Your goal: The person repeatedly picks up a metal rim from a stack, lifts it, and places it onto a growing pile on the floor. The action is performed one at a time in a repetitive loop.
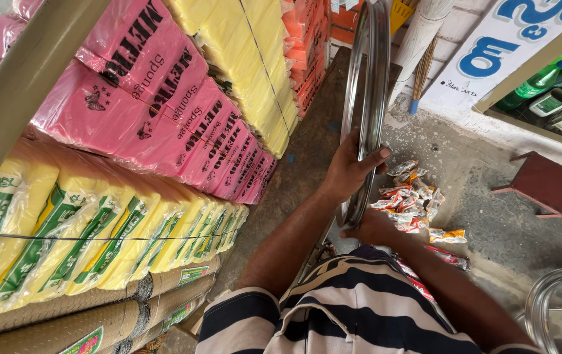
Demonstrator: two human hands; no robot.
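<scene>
Both hands, left hand (350, 172) and right hand (374, 229), grip metal rim (367, 72)

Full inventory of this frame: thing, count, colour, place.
metal wheel rim: one, silver, upright at centre
pink sponge packs: a stack, upper left
yellow sponge packs: a stack, top centre
yellow-green packs: a row, lower left
wire mesh rolls: several, grey, bottom left
snack sachets: a heap, mixed colours, on the floor
stool: one, dark red, right
left hand: grips the rim's side
right hand: at the rim's lower edge
</scene>
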